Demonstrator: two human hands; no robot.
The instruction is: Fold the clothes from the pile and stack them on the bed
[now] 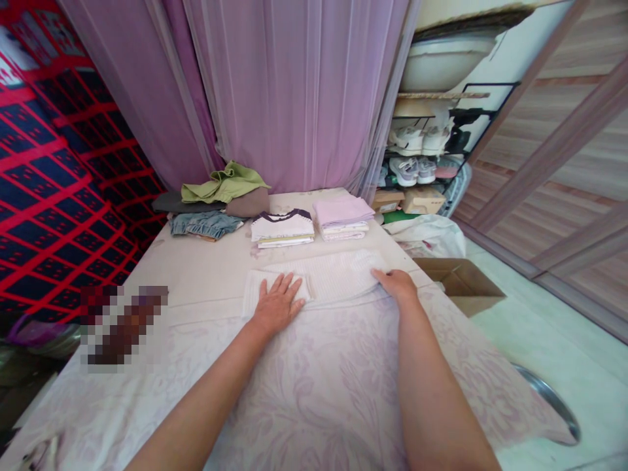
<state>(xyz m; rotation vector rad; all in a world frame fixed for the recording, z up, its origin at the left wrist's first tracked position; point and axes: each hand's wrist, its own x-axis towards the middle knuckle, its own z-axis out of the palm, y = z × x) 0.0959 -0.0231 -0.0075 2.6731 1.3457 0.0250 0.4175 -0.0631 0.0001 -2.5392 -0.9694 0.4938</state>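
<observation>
A white striped garment (338,278) lies in a long flat strip across the bed, its left part doubled over. My left hand (279,302) rests flat on that doubled part with its fingers spread. At the strip's right end, my right hand (396,284) pinches the cloth's edge between thumb and fingers. Just beyond the garment sit a folded white shirt with a dark purple collar (282,229), on top of other folded pieces, and a stack of folded cloth with a lilac piece (343,210) on top.
Denim clothing (206,226) and a green garment (226,183) lie heaped at the back left. A purple curtain (299,98) hangs behind the bed. To the right are a shoe rack (422,154), an open cardboard box (461,278) and a metal basin (549,396). A pixelated patch covers something on the left.
</observation>
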